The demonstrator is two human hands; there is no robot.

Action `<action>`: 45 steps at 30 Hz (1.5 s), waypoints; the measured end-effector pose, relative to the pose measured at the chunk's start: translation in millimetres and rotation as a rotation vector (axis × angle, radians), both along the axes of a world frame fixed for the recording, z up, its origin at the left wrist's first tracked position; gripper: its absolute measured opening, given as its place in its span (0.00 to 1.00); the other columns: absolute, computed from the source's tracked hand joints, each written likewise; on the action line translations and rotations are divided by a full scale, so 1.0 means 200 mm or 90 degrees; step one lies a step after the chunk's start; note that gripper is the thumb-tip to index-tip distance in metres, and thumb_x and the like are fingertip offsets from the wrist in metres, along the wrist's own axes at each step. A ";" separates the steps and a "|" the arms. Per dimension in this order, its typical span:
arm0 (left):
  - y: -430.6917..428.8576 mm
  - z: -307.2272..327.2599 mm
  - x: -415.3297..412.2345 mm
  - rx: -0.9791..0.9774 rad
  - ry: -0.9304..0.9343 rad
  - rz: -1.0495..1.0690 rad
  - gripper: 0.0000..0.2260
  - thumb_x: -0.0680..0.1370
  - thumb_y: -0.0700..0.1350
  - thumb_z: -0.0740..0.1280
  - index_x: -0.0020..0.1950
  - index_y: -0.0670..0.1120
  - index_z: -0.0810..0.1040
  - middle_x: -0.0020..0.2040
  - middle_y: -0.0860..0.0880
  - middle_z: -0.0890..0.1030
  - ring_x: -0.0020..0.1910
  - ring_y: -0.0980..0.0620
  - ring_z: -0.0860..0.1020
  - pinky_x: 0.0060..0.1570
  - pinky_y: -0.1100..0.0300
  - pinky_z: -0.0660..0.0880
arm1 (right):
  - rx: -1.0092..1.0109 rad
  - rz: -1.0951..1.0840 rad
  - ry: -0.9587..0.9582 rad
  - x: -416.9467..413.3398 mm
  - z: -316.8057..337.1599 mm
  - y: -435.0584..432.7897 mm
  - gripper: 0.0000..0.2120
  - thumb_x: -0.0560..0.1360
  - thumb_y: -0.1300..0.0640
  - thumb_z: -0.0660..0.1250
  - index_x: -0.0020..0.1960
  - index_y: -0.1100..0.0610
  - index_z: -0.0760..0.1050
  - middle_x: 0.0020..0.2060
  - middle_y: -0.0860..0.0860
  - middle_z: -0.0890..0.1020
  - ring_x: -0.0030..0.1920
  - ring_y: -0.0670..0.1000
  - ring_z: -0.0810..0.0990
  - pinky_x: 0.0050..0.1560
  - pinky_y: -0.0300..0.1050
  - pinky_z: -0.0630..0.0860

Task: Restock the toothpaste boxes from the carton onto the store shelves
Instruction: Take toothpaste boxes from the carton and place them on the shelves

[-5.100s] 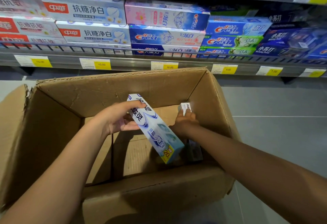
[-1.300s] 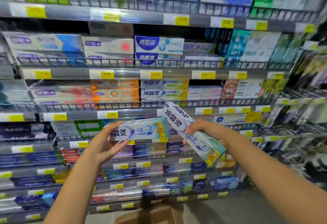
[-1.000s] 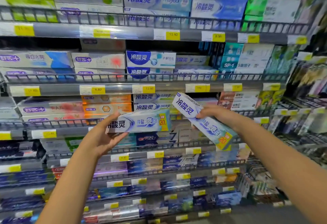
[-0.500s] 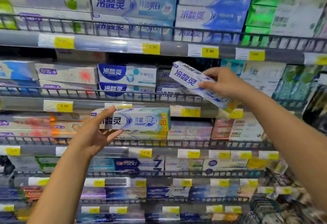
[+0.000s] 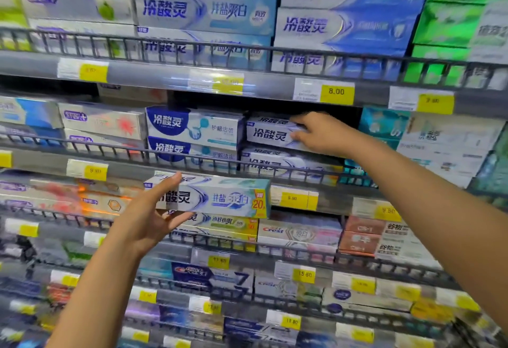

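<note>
— What's the toothpaste box [image 5: 217, 199] in the left hand [image 5: 149, 218] made of?
— Printed cardboard, smooth, with a slight sheen on its face. The box [image 5: 270, 133] under the right hand [image 5: 323, 133] has the same coated look.
— And the shelf rail [image 5: 192, 159] in front of them?
— Grey metal wire, matt, painted by the look of it.
— The price tags [image 5: 336, 91]?
— Yellow and white paper behind a clear glossy plastic strip [image 5: 154, 78] that catches the light.

one toothpaste box [image 5: 270, 133] shelved, another box [image 5: 220, 199] level
</note>
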State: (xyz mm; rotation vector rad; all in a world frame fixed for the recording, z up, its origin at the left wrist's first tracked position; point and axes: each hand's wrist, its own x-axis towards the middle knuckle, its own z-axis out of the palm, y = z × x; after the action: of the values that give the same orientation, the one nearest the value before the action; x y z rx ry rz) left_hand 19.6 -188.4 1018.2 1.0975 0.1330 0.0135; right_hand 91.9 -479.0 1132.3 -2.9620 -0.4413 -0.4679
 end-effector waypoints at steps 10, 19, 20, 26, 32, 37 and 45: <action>0.00 -0.02 0.06 -0.002 0.005 0.000 0.11 0.71 0.47 0.71 0.51 0.45 0.78 0.56 0.48 0.74 0.56 0.43 0.73 0.36 0.55 0.82 | 0.026 0.004 0.096 0.19 -0.06 -0.06 0.25 0.80 0.49 0.59 0.74 0.54 0.61 0.74 0.54 0.64 0.71 0.56 0.64 0.68 0.45 0.61; -0.11 0.04 0.01 -0.012 -0.018 -0.015 0.12 0.72 0.47 0.71 0.53 0.46 0.79 0.56 0.49 0.74 0.54 0.43 0.74 0.37 0.56 0.82 | 0.175 0.099 -0.062 -0.02 -0.06 -0.02 0.22 0.78 0.47 0.61 0.69 0.55 0.69 0.65 0.52 0.74 0.63 0.52 0.74 0.64 0.43 0.68; -0.13 0.06 0.00 -0.017 -0.023 -0.017 0.14 0.72 0.47 0.71 0.56 0.46 0.78 0.55 0.50 0.74 0.52 0.45 0.75 0.38 0.55 0.82 | 0.234 0.135 -0.073 -0.09 -0.07 -0.01 0.20 0.78 0.48 0.62 0.66 0.56 0.72 0.62 0.52 0.77 0.61 0.50 0.75 0.63 0.43 0.70; -0.28 0.13 -0.02 -0.041 -0.044 -0.028 0.20 0.71 0.47 0.72 0.62 0.45 0.76 0.49 0.53 0.78 0.44 0.48 0.78 0.45 0.53 0.81 | 0.488 0.216 0.108 -0.43 -0.20 -0.02 0.22 0.68 0.37 0.68 0.59 0.45 0.75 0.53 0.42 0.79 0.54 0.38 0.77 0.52 0.30 0.73; -0.46 0.18 -0.02 -0.057 -0.079 -0.057 0.26 0.69 0.47 0.73 0.66 0.45 0.73 0.37 0.58 0.85 0.34 0.55 0.84 0.38 0.55 0.82 | 0.529 0.142 0.041 -0.53 -0.19 -0.11 0.22 0.60 0.40 0.71 0.53 0.44 0.78 0.46 0.40 0.82 0.44 0.40 0.81 0.45 0.36 0.77; -0.53 0.19 0.00 0.029 -0.077 -0.085 0.43 0.61 0.56 0.79 0.71 0.44 0.67 0.67 0.47 0.73 0.52 0.47 0.82 0.50 0.51 0.79 | 0.604 0.099 -0.004 -0.52 -0.21 -0.22 0.15 0.64 0.46 0.70 0.49 0.47 0.78 0.41 0.48 0.82 0.35 0.41 0.78 0.37 0.32 0.74; -0.55 0.24 0.03 0.816 -0.552 0.246 0.23 0.73 0.52 0.70 0.66 0.48 0.72 0.59 0.53 0.73 0.61 0.54 0.68 0.59 0.63 0.61 | 0.753 0.072 -0.086 -0.45 -0.24 -0.36 0.06 0.70 0.55 0.71 0.47 0.50 0.78 0.39 0.51 0.82 0.38 0.43 0.80 0.41 0.36 0.77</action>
State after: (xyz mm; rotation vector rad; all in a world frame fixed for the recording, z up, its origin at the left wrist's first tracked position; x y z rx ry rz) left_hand 25.1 -297.6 1065.5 2.2099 -0.5274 1.0293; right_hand 1.0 -550.7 1084.9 -1.7666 -0.2094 -0.6228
